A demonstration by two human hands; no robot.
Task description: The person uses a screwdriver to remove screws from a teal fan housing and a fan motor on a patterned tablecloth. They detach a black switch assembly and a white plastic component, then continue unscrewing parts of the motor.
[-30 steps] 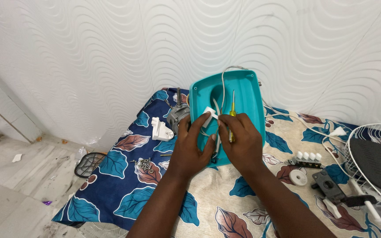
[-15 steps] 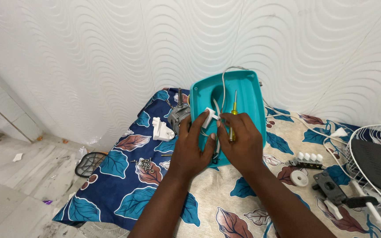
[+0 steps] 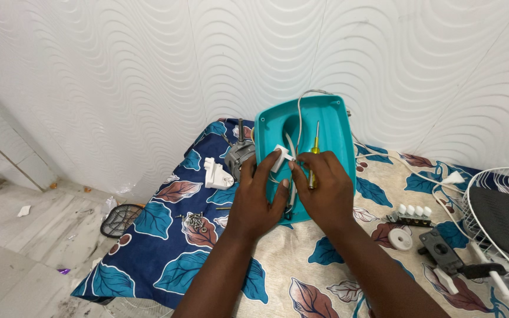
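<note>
In the head view, no packages, labels or signs can be seen. A teal plastic housing [image 3: 325, 126] is held up over the table [image 3: 325, 277], which is covered by a cloth [image 3: 166, 235] with blue and brown leaves. The housing is shaped like a shallow tray with round corners, and its open inside is turned toward the camera. A dark hollow is seen in its middle. White wires [image 3: 299, 121] are looped out over its top edge and run down inside it.

The housing is touched by both hands near its lower half. A small white connector block [image 3: 280, 157] is pinched by the fingers [image 3: 271, 160] of the left hand [image 3: 257, 197]. A yellow-handled screwdriver [image 3: 314, 154] is gripped by the fingers [image 3: 301, 168] of the right hand [image 3: 324, 191], with its metal tip pointed up inside the housing.

Just behind the left hand, a grey fan motor [image 3: 240, 154] is seen on the cloth. A white plastic piece [image 3: 217, 174] is laid near it, and a small heap of screws [image 3: 194, 220] is seen lower down. To the right, a switch strip with white buttons [image 3: 413, 214], a white round knob [image 3: 400, 238] and a dark bracket [image 3: 440, 250] are laid out. A white wire fan guard [image 3: 490, 194] is seen at the right edge. A black round grille [image 3: 117, 219] is lying on the floor.
</note>
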